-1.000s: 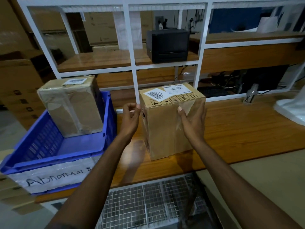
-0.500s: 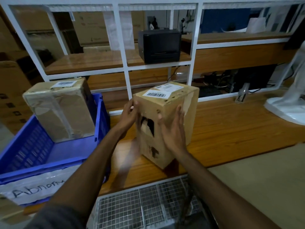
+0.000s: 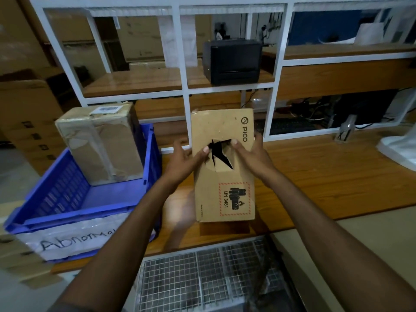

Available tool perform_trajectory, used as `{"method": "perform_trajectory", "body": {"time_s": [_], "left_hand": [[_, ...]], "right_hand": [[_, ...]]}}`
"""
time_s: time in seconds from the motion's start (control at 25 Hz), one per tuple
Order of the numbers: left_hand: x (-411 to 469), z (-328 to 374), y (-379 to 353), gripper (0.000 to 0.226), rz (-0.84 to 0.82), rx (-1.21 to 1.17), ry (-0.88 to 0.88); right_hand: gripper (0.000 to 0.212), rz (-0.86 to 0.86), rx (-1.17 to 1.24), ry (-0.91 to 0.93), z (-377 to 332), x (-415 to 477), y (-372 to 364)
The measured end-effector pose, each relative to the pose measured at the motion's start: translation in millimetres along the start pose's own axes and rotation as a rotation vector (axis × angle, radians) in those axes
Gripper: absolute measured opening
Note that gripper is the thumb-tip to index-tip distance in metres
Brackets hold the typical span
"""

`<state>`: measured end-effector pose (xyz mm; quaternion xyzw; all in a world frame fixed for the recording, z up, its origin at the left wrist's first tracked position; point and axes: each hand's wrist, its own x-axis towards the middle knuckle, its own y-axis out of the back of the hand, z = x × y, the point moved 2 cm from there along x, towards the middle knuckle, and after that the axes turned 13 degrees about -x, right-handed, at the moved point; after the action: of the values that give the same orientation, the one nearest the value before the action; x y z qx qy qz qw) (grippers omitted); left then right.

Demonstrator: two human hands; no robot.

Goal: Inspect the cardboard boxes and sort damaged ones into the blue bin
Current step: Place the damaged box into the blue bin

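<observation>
Cardboard box [image 3: 225, 176] turned since prev frame, jagged torn hole [image 3: 219, 154] now facing cam. L hand [image 3: 183, 162] & R hand [image 3: 251, 157] clasp its sides, thumbs at hole edge.

A brown cardboard box [image 3: 209, 188] with a jagged torn hole is upright, centre. At nine o'clock, a taped cardboard box [image 3: 101, 145] sits in a blue plastic bin [image 3: 56, 199].

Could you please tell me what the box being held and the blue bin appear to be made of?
The held box looks like brown cardboard, matte; its torn hole has jagged, folded edges. The blue bin is probably moulded plastic, slightly glossy, with ribbed walls.
</observation>
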<state>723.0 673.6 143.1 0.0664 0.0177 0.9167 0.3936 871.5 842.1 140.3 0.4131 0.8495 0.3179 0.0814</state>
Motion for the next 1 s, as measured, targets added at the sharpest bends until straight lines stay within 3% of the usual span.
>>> {"method": "perform_trajectory", "body": {"time_s": [0.12, 0.2, 0.32, 0.6, 0.76, 0.88, 1.0], "left_hand": [[-8.9, -23.8, -5.1, 0.074, -0.091, -0.007, 0.038], [-10.9, -25.4, -4.5, 0.075, -0.119, 0.000, -0.034], [-14.4, -4.8, 0.1, 0.062, -0.136, -0.017, -0.130], [-27.0, 45.5, 11.0, 0.069, -0.012, -0.038, -0.371], [-37.5, 40.0, 18.8, 0.094, 0.011, -0.042, -0.371], [-45.2, 32.8, 20.4, 0.088, 0.135, -0.153, -0.350], [-50.4, 25.3, 21.1, 0.089, 0.238, -0.243, -0.300]], "right_hand": [[0.073, -0.061, -0.050, -0.055, 8.8, -5.6, -7.9], [0.063, -0.089, -0.012, 0.010, 7.8, -9.9, -3.0], [0.072, -0.068, -0.023, 0.167, -4.0, -15.9, 19.5], [0.086, 0.059, 0.023, 0.427, -57.8, -28.4, 39.7], [0.093, 0.143, -0.038, 0.472, -65.3, -47.3, 31.3], [0.099, 0.285, -0.228, 0.597, -64.5, -62.8, 14.4], [0.102, 0.331, -0.239, 0.662, -40.7, -63.4, 1.4]]}}
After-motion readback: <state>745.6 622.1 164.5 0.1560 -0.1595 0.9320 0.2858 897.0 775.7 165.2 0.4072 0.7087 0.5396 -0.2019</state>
